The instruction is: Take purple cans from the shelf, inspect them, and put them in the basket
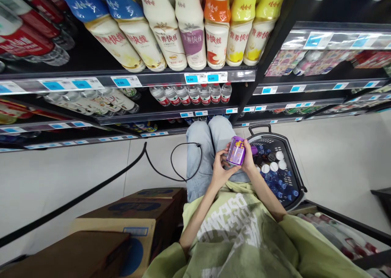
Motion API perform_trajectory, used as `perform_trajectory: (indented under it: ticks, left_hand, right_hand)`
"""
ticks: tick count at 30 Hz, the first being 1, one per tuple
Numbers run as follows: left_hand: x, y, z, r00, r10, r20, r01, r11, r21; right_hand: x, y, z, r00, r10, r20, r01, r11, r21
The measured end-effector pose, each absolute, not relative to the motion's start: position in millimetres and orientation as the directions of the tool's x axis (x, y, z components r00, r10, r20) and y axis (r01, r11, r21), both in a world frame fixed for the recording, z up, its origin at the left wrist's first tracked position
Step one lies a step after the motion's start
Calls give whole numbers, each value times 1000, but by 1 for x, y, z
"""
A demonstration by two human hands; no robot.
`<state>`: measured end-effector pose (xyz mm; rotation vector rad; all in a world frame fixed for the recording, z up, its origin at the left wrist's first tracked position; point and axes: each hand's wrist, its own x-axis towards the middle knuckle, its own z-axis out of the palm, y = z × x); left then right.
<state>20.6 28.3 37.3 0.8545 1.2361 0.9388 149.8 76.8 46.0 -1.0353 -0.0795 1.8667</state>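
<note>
Above my lap I hold a purple can with yellow print and small text on its side (236, 151). My left hand (220, 167) has its fingers curled round the can's left side and its thumb under the lower edge. My right hand (248, 157) grips the can from the right. Just right of that hand a second purple object (254, 149) shows in part; I cannot tell whether it is touched. Close by on the right, a dark shopping basket (301, 172) contains several bottles with blue caps (282, 184) and several white-topped containers (274, 166).
Shelves ahead carry milk drink bottles (192, 29), with small red-labelled water bottles (194, 94) below. Cardboard boxes (143, 217) stand at my left. A black cable (91, 197) loops across the floor to my knee. Behind the basket is a rack of bottles (339, 233).
</note>
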Motion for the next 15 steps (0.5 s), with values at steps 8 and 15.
perform_trajectory:
  ticks: [8, 15]
  left_hand:
    - [20, 29, 38, 80, 925, -371, -112, 378, 919]
    - [20, 28, 36, 86, 916, -393, -103, 400, 910]
  right_hand:
    - [149, 78, 50, -169, 749, -641, -694, -552, -462]
    - [149, 78, 49, -161, 756, -634, -683, -549, -482]
